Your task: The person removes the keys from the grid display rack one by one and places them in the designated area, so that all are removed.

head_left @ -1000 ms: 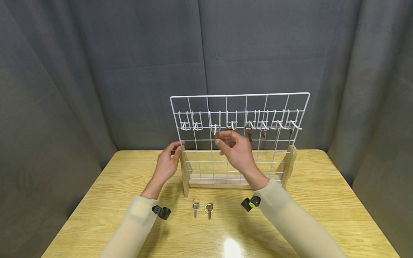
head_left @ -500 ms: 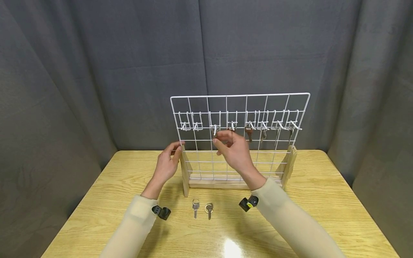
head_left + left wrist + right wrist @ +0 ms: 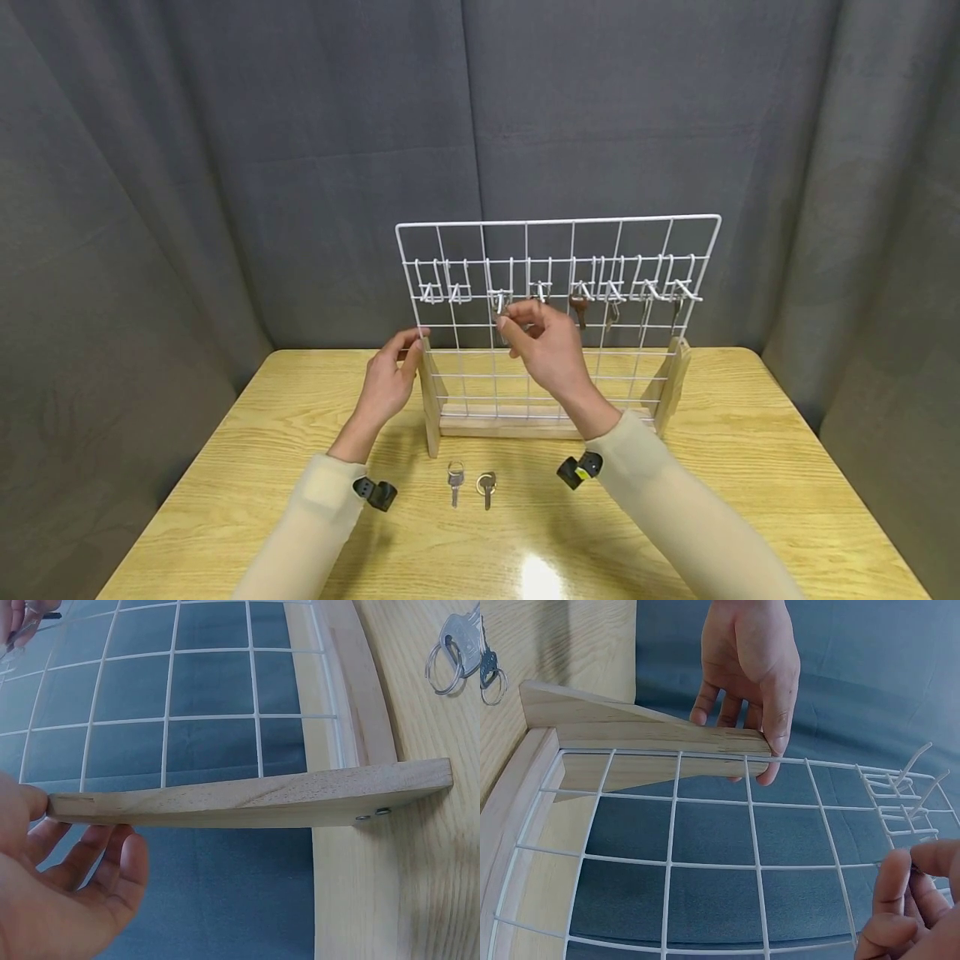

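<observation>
Right hand: the right hand [image 3: 551, 354] pinches a key [image 3: 501, 314] between thumb and index finger, the other fingers curled (the key is mostly hidden behind the fingertips).
Key in hand: at the third hook from the left, just below its prong; whether its ring hangs fully on that hook cannot be told.
Left hand: the left hand [image 3: 387, 379] grips the top of the left upright [image 3: 247, 799], thumb and fingers on opposite sides of the wood.
Grid rack: a white wire grid [image 3: 551, 221] stands between two wooden uprights on a wooden base bar [image 3: 510, 428], with a row of white hooks across its upper half.
Hung keys: a brown key [image 3: 579, 310] hangs from the fifth hook, a dull metal key [image 3: 612, 315] from the sixth (further keys hang to the right, seen nearly edge-on).
Tabletop: a silver key [image 3: 455, 480] with its ring and a darker key [image 3: 487, 492] lying over a brass-coloured ring rest side by side on the wood-grain table [image 3: 720, 467], in front of the rack.
Backdrop: grey curtain [image 3: 337, 167] behind and at both sides.
</observation>
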Demonstrator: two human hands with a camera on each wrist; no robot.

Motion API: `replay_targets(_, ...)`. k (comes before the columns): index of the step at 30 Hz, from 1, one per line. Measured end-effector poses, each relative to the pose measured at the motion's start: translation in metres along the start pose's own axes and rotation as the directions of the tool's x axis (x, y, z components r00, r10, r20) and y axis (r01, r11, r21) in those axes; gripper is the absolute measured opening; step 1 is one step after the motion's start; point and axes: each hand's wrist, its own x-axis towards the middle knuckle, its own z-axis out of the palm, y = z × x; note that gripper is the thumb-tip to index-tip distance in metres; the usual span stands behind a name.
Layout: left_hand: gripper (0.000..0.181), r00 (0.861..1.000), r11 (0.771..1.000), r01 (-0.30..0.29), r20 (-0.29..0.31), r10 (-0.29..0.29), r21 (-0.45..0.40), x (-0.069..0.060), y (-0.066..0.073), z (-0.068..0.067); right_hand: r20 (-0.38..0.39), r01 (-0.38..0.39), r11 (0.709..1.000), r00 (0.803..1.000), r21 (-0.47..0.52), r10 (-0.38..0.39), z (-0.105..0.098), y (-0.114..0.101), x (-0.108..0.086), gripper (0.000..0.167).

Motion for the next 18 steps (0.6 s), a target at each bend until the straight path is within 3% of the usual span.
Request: replay_targets(18, 0.032, 1.0, 1.0, 0.001, -0.003, -0.001, 0.001, -0.0001, -0.001, 0.0, -0.009, 0.064, 0.998, 0.998, -0.01, -0.065, -0.0047, -0.0018, -0.0054, 0.013)
